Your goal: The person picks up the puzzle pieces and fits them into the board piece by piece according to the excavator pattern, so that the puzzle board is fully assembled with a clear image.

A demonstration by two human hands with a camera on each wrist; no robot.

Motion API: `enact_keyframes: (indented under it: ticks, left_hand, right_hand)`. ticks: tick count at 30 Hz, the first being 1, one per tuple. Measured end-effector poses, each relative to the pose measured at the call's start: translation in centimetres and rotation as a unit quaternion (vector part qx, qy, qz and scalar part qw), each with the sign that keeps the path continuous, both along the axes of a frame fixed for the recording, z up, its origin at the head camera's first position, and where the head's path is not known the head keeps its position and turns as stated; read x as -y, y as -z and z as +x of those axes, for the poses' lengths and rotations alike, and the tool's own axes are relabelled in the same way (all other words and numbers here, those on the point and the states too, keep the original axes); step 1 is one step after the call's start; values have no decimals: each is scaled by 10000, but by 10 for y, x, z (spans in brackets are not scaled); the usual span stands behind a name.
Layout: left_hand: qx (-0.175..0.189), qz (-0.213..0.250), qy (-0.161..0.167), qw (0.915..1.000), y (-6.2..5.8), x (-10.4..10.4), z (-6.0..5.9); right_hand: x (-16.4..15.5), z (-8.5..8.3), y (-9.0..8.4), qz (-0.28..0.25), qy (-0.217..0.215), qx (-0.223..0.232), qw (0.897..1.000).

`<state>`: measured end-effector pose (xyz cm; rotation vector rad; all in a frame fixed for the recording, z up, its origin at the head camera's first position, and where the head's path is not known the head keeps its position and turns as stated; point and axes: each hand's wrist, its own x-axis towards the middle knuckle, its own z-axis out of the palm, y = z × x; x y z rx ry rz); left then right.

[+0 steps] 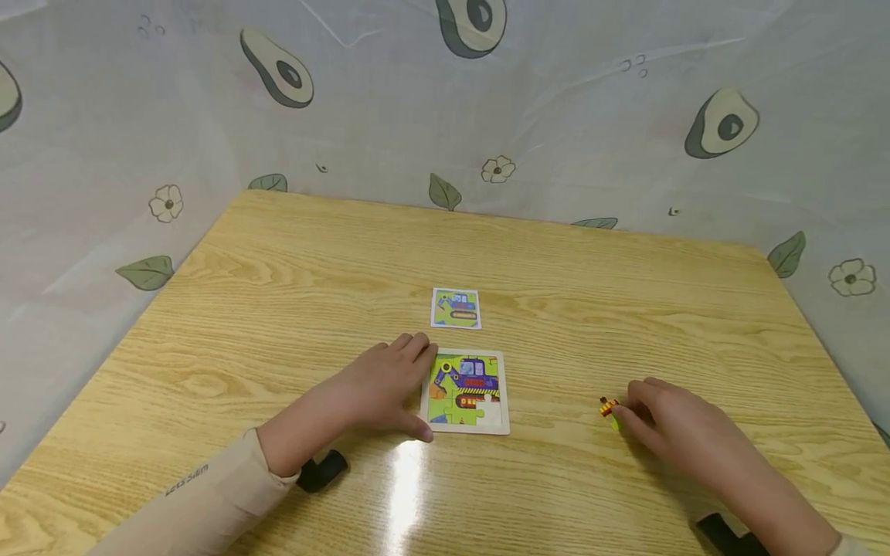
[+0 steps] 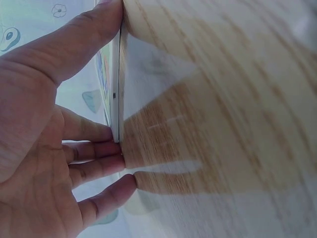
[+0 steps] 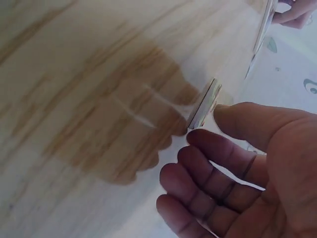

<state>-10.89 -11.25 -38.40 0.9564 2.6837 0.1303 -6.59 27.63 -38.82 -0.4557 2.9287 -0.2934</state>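
A square jigsaw puzzle board (image 1: 506,394) with an excavator picture lies on the table. A pale gap shows at its lower right corner. My left hand (image 1: 389,382) holds the board's left side, thumb at the near corner and fingers at the far one. The board's thin edge (image 2: 116,89) stands between thumb and fingers in the left wrist view. Off to the right, my right hand (image 1: 677,425) pinches a small red, yellow and green puzzle piece (image 1: 608,407) between thumb and forefinger. The piece's edge (image 3: 204,105) shows at the fingertips; whether it touches the table I cannot tell.
Beyond the board lies a small picture card (image 1: 456,309) with the same excavator. The wooden table (image 1: 334,262) reaches back to a pale cloth (image 1: 375,116) printed with avocados, leaves and flowers. Dark straps (image 1: 322,471) sit by the wrists.
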Motion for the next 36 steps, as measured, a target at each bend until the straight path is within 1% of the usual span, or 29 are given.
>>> enact_keyframes:
  ticks: [2,3,7,11,13,15,17,19,24,32,36]
  left_hand:
    - [16,-5,-9,10000,0,0,0]
    - [23,-14,-16,10000,0,0,0]
    - [7,-64,-33,10000,1,0,0]
    - [-36,-104,-33,9999,0,0,0]
    - [-38,-103,-34,9999,0,0,-1]
    - [-30,-108,-45,9999,-1,0,-1]
    - [0,-105,-63,9999,-1,0,-1]
    - [30,-94,-84,9999,-1,0,0]
    - [81,-27,-132,9999,1,1,1]
    - [-15,-22,-84,10000,3,1,1]
    - [18,-22,-94,10000,3,1,1]
  right_hand:
    - [-1,-1,0,-134,-88,-89,9998]
    - [-2,-1,0,-228,-213,-169,9994]
    - [-9,-4,1,-548,-946,-415,9931]
    - [-14,-5,5,-674,-1492,-358,9859]
    - [-15,-6,7,-720,-1667,-399,9826]
    - [-15,-7,9,-742,-1771,-554,9798]
    - [-13,-8,10,-709,-1766,-666,9795]
    - [-11,-8,9,-608,-1662,-661,9820]
    - [-6,-7,6,-442,-1417,-450,9879]
    - [-3,-6,7,-478,-1269,-607,9889]
    - [-3,-6,7,-450,-1113,-572,9911]
